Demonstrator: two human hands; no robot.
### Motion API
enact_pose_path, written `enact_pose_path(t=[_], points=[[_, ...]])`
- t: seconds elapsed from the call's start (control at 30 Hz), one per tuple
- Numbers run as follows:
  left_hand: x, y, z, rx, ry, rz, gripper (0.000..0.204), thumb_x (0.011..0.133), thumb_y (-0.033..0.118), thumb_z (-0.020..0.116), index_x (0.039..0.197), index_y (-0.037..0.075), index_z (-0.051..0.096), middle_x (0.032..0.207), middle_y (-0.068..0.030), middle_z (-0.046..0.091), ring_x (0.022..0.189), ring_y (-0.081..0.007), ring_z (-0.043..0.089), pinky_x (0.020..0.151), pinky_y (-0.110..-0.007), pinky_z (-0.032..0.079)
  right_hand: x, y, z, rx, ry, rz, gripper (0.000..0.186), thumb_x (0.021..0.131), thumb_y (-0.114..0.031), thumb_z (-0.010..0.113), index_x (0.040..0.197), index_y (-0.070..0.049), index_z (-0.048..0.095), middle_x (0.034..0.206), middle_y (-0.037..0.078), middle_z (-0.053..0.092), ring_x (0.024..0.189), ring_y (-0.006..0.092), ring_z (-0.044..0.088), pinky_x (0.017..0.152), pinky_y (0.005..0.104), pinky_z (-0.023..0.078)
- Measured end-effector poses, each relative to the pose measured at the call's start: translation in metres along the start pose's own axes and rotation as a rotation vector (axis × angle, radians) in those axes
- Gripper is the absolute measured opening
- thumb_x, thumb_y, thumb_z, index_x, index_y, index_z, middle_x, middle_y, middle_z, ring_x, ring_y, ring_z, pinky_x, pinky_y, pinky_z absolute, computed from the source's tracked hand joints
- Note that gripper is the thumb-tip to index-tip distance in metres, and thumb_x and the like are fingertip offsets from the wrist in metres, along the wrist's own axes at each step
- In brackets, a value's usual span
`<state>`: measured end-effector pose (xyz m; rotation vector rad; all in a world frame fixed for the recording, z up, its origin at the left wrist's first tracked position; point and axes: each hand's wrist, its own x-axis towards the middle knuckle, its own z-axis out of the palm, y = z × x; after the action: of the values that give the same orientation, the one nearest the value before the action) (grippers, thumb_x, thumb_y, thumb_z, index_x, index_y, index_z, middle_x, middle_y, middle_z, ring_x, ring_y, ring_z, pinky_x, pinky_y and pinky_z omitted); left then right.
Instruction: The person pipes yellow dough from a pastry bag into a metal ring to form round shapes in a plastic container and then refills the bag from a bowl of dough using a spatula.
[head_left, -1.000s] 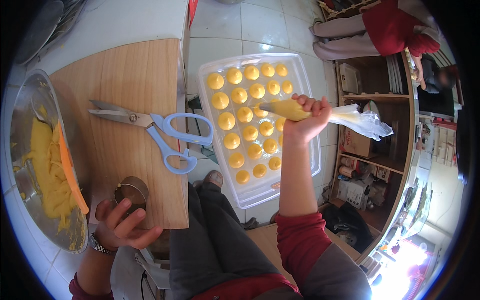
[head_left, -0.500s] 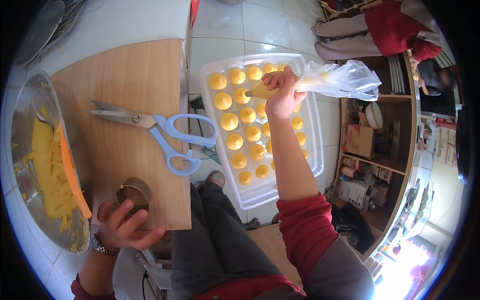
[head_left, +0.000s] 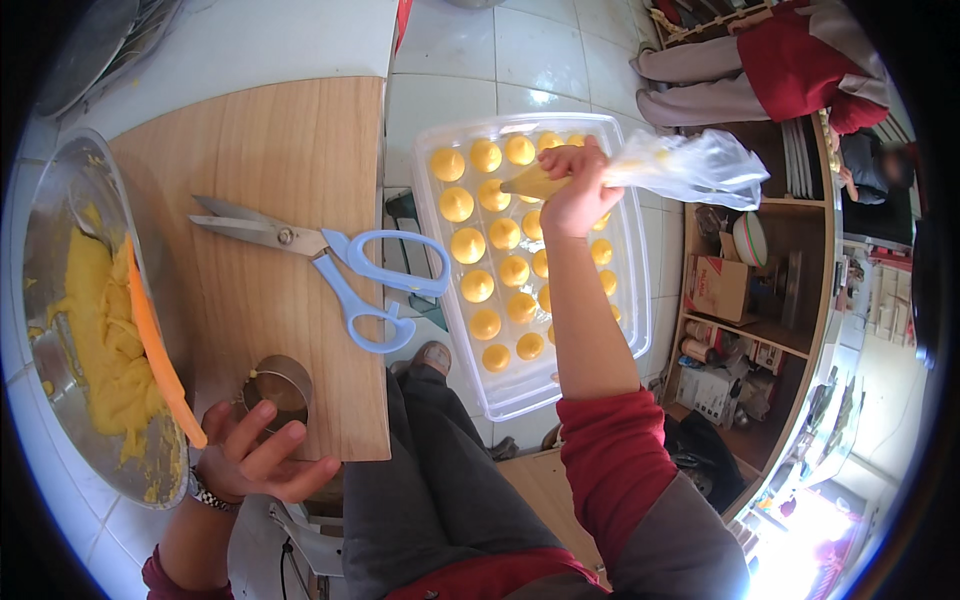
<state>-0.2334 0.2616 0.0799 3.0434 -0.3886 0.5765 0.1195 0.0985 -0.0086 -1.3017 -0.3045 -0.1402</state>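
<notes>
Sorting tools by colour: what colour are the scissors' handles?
Light blue; the scissors lie on the wooden board, best seen in the head view.

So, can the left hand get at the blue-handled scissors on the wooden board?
Probably yes. The left hand rests at the board's near edge beside a small metal ring; the scissors lie uncovered further up, with only bare wood between them.

– What's that bag (head_left: 690, 165) made of?

– Thin clear plastic, crinkled and glossy. My tray (head_left: 625, 300) is clear plastic too, smooth.

– And the board (head_left: 270, 150)?

– Matt wood, pale grain. The scissors (head_left: 320, 265) have shiny metal blades and glossy blue plastic handles. The bowl (head_left: 60, 200) is polished metal; my sleeve (head_left: 610, 450) is soft red cloth.
</notes>
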Motion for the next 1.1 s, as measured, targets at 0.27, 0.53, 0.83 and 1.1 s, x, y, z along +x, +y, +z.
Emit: enact_pose_path(t=[0.27,0.53,0.83,1.1], points=[[0.001,-0.001,-0.002,0.000,-0.007,-0.003,0.039,0.080,0.051,0.052,0.114,0.039,0.037,0.121,0.0027,0.039,0.113,-0.0209,0.041,0.094,-0.045,0.029,0.024,-0.035,-0.033,0.418,0.387,0.289,0.034,0.081,-0.014,0.047,0.054,-0.009,0.026,0.049,0.005,0.029,0.051,0.0197,0.041,0.059,0.0384,0.044],[0.004,-0.001,-0.002,-0.012,0.002,-0.001,0.037,0.080,0.049,0.053,0.112,0.039,0.038,0.120,0.0026,0.039,0.112,-0.0201,0.041,0.095,-0.044,0.027,0.001,-0.028,-0.052,-0.029,0.044,0.046,0.035,0.081,-0.008,0.044,0.050,-0.007,0.029,0.045,0.008,0.038,0.045,0.0191,0.042,0.053,0.0363,0.043],[0.003,-0.002,-0.001,-0.008,-0.006,-0.002,0.040,0.078,0.049,0.055,0.112,0.039,0.038,0.118,0.0026,0.040,0.111,-0.0196,0.041,0.095,-0.043,0.026,-0.013,-0.016,-0.051,-0.131,-0.036,0.030,0.035,0.081,-0.006,0.044,0.048,-0.004,0.032,0.046,0.007,0.039,0.045,0.0166,0.043,0.052,0.0326,0.043],[0.003,-0.001,-0.001,-0.007,0.000,-0.006,0.038,0.079,0.046,0.055,0.112,0.038,0.038,0.119,0.0026,0.040,0.111,-0.0199,0.042,0.096,-0.044,0.027,-0.005,-0.023,-0.062,0.029,0.196,-0.016,0.032,0.080,-0.005,0.043,0.050,-0.003,0.033,0.047,0.006,0.040,0.045,0.0162,0.043,0.056,0.0341,0.045]])
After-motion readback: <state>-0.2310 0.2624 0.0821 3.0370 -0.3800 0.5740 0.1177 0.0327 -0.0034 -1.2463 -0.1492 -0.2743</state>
